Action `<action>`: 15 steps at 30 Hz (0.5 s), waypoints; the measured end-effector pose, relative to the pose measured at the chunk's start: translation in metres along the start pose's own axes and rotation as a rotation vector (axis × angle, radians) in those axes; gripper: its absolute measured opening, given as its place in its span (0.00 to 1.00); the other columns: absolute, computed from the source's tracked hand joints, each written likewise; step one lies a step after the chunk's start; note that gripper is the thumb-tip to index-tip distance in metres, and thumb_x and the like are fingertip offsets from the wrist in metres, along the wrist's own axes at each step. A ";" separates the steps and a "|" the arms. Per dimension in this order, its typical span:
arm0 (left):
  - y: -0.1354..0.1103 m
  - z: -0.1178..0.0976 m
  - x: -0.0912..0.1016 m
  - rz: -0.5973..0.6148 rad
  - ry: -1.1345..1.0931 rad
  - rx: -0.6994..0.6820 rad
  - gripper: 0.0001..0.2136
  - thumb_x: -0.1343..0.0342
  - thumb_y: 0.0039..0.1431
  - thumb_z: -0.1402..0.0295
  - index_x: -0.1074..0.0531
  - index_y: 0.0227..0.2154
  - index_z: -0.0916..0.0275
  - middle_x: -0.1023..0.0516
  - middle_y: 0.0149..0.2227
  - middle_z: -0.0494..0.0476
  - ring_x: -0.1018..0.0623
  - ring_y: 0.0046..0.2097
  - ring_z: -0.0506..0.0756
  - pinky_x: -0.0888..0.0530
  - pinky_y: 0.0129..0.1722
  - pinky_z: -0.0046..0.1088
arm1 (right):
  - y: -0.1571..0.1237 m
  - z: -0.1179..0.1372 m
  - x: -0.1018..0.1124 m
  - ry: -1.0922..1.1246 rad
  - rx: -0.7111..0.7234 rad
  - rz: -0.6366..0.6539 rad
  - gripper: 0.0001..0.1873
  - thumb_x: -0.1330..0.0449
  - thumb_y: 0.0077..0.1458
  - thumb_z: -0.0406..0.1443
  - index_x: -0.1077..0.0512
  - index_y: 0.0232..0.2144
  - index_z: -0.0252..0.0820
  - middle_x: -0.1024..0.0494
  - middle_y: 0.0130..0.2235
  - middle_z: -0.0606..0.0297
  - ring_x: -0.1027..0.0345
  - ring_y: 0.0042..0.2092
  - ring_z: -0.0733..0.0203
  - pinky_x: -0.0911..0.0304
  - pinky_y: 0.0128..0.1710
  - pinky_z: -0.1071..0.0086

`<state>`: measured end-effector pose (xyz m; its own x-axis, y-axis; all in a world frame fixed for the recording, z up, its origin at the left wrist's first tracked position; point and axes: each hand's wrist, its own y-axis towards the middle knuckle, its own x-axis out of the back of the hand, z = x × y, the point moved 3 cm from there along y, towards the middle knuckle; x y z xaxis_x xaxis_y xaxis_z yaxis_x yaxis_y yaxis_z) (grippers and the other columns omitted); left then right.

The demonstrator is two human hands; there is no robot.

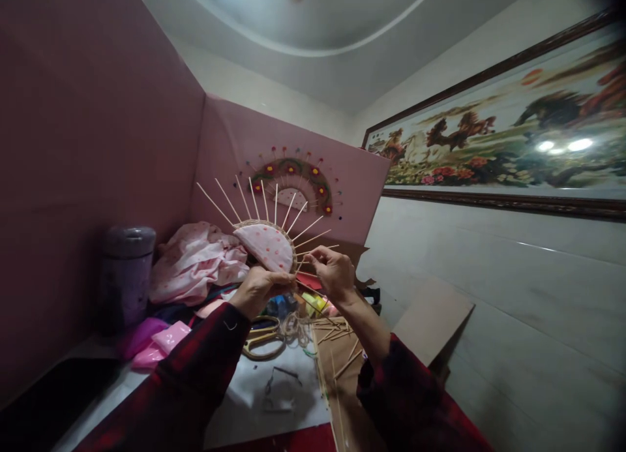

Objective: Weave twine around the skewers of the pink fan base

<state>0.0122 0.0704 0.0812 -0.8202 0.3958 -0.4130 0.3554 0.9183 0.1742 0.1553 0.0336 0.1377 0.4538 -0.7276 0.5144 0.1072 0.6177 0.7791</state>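
My left hand (259, 289) is closed on the lower edge of a half-round craft fan (267, 244), covered in pink dotted cloth, with several thin wooden sticks (244, 201) fanning out from its rim. I hold it upright above the table. At the fan's right side my right hand (332, 269) pinches one stick end or a strand of twine; I cannot make out which. Both sleeves are dark red plaid.
A finished fan (293, 181) hangs on the pink partition. Pink dotted cloth (195, 263) and a grey flask (127, 269) lie at left. Scissors (261, 338), twine (296, 325), loose sticks on cardboard (337, 347) and pink bags (156, 341) sit below. A framed horse picture (513, 132) hangs at right.
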 end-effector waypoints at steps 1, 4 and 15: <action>0.000 0.000 0.000 -0.001 -0.004 -0.014 0.07 0.36 0.32 0.76 0.26 0.20 0.73 0.25 0.21 0.57 0.25 0.25 0.51 0.27 0.29 0.25 | 0.001 0.002 -0.002 -0.001 -0.007 -0.008 0.12 0.44 0.49 0.48 0.26 0.25 0.51 0.26 0.23 0.70 0.36 0.25 0.65 0.53 0.24 0.73; 0.000 -0.003 0.001 -0.028 -0.010 -0.063 0.05 0.37 0.32 0.77 0.27 0.17 0.72 0.26 0.19 0.56 0.26 0.23 0.50 0.28 0.26 0.23 | 0.004 0.004 -0.007 -0.010 -0.033 -0.026 0.11 0.44 0.49 0.47 0.26 0.25 0.51 0.25 0.23 0.70 0.35 0.26 0.64 0.52 0.25 0.72; 0.004 -0.024 0.027 -0.308 -0.065 -0.154 0.04 0.39 0.29 0.79 0.28 0.15 0.72 0.24 0.18 0.57 0.25 0.23 0.51 0.28 0.24 0.22 | -0.013 -0.028 0.004 0.348 -0.164 0.141 0.17 0.41 0.43 0.47 0.30 0.18 0.38 0.33 0.18 0.68 0.43 0.22 0.69 0.48 0.24 0.74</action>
<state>-0.0195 0.0846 0.0927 -0.8463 0.1033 -0.5226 0.0195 0.9864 0.1633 0.1801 0.0311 0.1198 0.7436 -0.5051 0.4381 0.1494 0.7641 0.6276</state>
